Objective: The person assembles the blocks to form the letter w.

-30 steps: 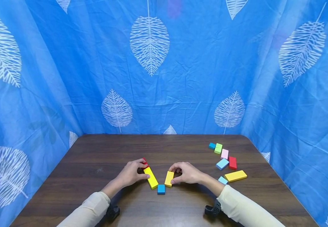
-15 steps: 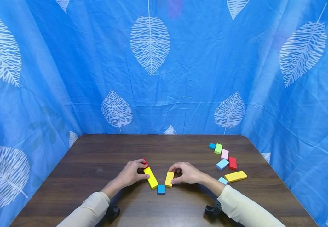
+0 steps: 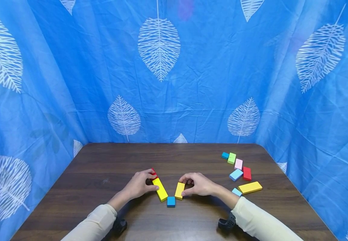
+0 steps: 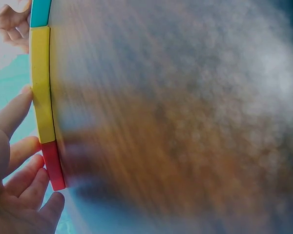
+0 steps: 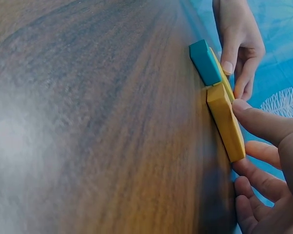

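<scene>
In the head view my left hand (image 3: 137, 184) has its fingers over a red block (image 3: 154, 174) and its thumb against a long yellow block (image 3: 160, 190). The red block (image 4: 52, 165) and the yellow block (image 4: 41, 83) meet end to end in the left wrist view. My right hand (image 3: 200, 184) grips a shorter orange-yellow block (image 3: 179, 190) between thumb and fingers. A blue block (image 3: 171, 202) sits at the lower ends of both yellow blocks, which slant apart like a V. All these blocks lie on the table.
To the right lie a long yellow block (image 3: 250, 187), a red block (image 3: 247, 173), a pink block (image 3: 238, 164), a green block (image 3: 231, 158), a small blue block (image 3: 225, 155) and two light blue blocks (image 3: 236, 174). A blue leaf-print curtain (image 3: 192, 93) surrounds the brown table (image 3: 125, 157).
</scene>
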`<action>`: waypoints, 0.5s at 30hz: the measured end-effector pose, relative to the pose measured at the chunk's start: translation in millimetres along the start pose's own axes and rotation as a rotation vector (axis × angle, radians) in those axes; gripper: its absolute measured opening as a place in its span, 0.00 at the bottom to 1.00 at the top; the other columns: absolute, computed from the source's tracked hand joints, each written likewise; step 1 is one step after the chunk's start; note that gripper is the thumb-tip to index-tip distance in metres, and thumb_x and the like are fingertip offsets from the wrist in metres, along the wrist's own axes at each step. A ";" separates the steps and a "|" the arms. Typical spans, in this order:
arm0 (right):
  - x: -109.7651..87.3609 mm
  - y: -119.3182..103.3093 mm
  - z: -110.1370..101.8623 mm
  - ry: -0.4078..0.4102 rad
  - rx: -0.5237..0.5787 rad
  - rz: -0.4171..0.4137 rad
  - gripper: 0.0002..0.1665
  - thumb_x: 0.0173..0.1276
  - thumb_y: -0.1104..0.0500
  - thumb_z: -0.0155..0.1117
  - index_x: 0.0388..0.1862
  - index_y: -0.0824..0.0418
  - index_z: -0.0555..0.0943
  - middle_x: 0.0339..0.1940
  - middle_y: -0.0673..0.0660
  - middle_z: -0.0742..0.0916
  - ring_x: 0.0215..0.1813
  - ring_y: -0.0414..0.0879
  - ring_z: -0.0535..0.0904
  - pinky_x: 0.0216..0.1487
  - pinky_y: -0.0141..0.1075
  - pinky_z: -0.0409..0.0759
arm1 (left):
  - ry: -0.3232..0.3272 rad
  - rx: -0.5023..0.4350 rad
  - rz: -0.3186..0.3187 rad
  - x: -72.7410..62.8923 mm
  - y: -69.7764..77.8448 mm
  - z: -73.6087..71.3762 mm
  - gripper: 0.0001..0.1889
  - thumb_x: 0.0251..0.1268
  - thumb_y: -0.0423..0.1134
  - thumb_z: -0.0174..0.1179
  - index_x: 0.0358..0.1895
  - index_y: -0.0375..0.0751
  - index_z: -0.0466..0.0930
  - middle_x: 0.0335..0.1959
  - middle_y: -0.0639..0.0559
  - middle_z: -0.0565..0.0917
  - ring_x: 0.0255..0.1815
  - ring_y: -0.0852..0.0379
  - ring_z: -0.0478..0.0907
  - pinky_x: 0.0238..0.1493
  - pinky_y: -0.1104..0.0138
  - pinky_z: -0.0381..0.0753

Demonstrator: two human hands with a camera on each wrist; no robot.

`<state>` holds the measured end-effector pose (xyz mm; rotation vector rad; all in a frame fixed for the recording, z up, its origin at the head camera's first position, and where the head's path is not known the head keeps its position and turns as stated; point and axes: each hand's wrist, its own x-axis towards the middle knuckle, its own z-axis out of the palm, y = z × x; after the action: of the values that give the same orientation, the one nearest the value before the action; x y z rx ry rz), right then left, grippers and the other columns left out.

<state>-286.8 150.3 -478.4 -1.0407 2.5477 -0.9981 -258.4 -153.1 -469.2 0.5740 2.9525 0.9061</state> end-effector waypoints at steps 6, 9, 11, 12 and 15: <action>-2.9 1.1 -5.8 -0.010 0.018 0.009 0.24 0.65 0.49 0.78 0.57 0.56 0.84 0.45 0.43 0.83 0.46 0.41 0.78 0.51 0.37 0.80 | -0.001 -0.002 -0.003 -0.4 -0.5 -0.1 0.29 0.56 0.44 0.80 0.58 0.32 0.86 0.66 0.40 0.79 0.64 0.36 0.75 0.63 0.46 0.77; -6.0 0.5 -11.2 0.000 0.018 0.013 0.24 0.66 0.51 0.78 0.57 0.58 0.84 0.46 0.46 0.84 0.46 0.43 0.79 0.50 0.39 0.81 | 0.000 0.000 -0.007 -0.6 -0.9 0.3 0.29 0.56 0.44 0.80 0.58 0.32 0.86 0.66 0.40 0.79 0.65 0.37 0.75 0.63 0.46 0.77; -8.2 0.5 -15.3 0.009 0.013 0.022 0.25 0.66 0.51 0.78 0.58 0.59 0.84 0.46 0.47 0.85 0.47 0.44 0.79 0.51 0.40 0.81 | 0.001 0.001 -0.001 -0.6 -1.1 -0.2 0.29 0.56 0.44 0.80 0.58 0.32 0.86 0.66 0.40 0.79 0.65 0.37 0.75 0.63 0.46 0.77; -9.4 0.2 -17.6 0.017 0.011 0.025 0.25 0.66 0.51 0.77 0.58 0.60 0.84 0.47 0.48 0.85 0.47 0.45 0.79 0.51 0.41 0.81 | 0.001 0.002 0.001 -0.7 -1.3 -0.2 0.29 0.56 0.44 0.80 0.58 0.32 0.86 0.66 0.40 0.79 0.64 0.36 0.75 0.63 0.46 0.77; -12.2 0.6 -24.3 0.033 -0.003 0.043 0.26 0.67 0.51 0.77 0.59 0.60 0.83 0.47 0.49 0.86 0.48 0.47 0.79 0.52 0.44 0.80 | -0.002 0.003 0.003 -0.6 -1.5 -0.8 0.29 0.56 0.45 0.80 0.58 0.32 0.86 0.66 0.40 0.79 0.65 0.36 0.75 0.63 0.46 0.77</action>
<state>-288.6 171.4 -461.4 -0.9733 2.5868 -1.0085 -258.4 -154.9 -469.4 0.5792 2.9522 0.9011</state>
